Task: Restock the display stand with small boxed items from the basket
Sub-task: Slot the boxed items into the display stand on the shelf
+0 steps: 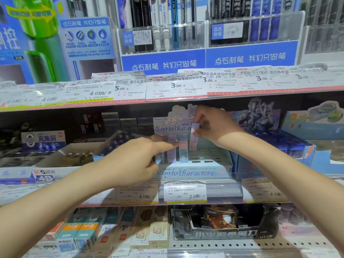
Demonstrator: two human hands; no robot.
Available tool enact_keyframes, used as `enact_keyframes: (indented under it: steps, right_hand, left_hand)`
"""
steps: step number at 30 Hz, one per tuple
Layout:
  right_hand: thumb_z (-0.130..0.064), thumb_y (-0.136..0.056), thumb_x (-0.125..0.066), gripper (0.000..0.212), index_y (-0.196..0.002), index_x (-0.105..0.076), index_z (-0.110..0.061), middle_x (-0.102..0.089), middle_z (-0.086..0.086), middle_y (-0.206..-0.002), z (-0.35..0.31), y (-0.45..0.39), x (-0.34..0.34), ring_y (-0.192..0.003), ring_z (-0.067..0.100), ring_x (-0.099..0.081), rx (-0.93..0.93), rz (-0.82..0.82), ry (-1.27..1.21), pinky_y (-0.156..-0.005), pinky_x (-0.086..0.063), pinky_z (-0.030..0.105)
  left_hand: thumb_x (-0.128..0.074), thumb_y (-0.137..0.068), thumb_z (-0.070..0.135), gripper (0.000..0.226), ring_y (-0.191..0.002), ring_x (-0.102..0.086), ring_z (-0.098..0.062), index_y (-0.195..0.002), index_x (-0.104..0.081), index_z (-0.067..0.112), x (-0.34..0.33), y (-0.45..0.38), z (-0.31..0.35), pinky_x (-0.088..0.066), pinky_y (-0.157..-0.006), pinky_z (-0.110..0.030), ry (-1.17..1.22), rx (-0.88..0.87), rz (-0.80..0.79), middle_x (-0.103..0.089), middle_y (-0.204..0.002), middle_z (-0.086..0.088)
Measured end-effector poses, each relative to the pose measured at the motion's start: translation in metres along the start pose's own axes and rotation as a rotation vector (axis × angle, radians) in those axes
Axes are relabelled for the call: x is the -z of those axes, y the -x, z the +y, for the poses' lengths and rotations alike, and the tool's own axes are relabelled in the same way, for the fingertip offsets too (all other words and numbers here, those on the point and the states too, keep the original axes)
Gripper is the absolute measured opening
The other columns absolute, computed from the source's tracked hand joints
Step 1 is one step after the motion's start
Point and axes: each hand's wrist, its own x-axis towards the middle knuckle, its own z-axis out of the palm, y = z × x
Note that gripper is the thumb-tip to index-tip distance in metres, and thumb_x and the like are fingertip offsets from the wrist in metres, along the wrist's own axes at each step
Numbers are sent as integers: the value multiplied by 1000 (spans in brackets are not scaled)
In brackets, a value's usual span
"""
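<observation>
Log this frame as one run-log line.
phase: restocking | right hand: lowering small box toward display stand | left hand: steadying standing boxes | right slots: empty | basket: not in view

Stationery shop shelves, price tags

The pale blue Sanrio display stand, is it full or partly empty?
Partly empty. The pale blue Sanrio display stand shows bare slots on its right; slim pastel boxes stand only on its left.
</observation>
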Motion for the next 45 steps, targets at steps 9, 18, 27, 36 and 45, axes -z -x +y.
enact_keyframes:
  steps: [9,18,27,36,45]
  right_hand:
    - [-4,-78,-66,20,-80,-50,-16,-49,-10,-68,2,-1,2,-63,5,-48,0,-65,30,-55,-36,15]
    - [-11,-78,-54,17,-82,-68,-20,-55,-7,-88,-4,4,4,-85,21,-57,66,-13,275,-69,-41,26]
    - [-5,-77,-53,22,-89,-67,-18,-58,1,-109,4,5,7,-96,24,-56,41,-20,312,-81,-47,34]
    - [-35,-74,-70,45,-116,-59,-24,-41,-10,-108,2,17,9,-94,7,-43,46,-250,255,-89,-39,25]
    - [-33,-75,-70,28,-101,-64,-24,-64,-2,-98,-15,31,19,-86,12,-58,40,-19,-114,-77,-45,23]
  left_hand:
    - [-47,-85,12,65,-47,-48,-12,-140,-33,42,0,-3,-6,-38,-49,-22,-17,-18,-32,-63,-67,3]
    - [-46,-84,11,71,-52,-50,-5,-136,-25,53,0,-2,-6,-34,-47,-16,-25,-52,-1,-60,-68,8]
    - [-47,-84,12,66,-48,-50,-9,-139,-33,46,1,-1,-8,-35,-48,-16,-31,-52,-17,-62,-77,10]
    - [-44,-81,13,67,-56,-58,-10,-139,-34,44,-5,-5,-16,-53,-64,-32,-25,-66,-9,-66,-121,7]
    - [-54,-73,17,48,-35,-41,-6,-120,-54,24,-1,-4,5,-28,-40,-10,319,7,206,-61,-69,1]
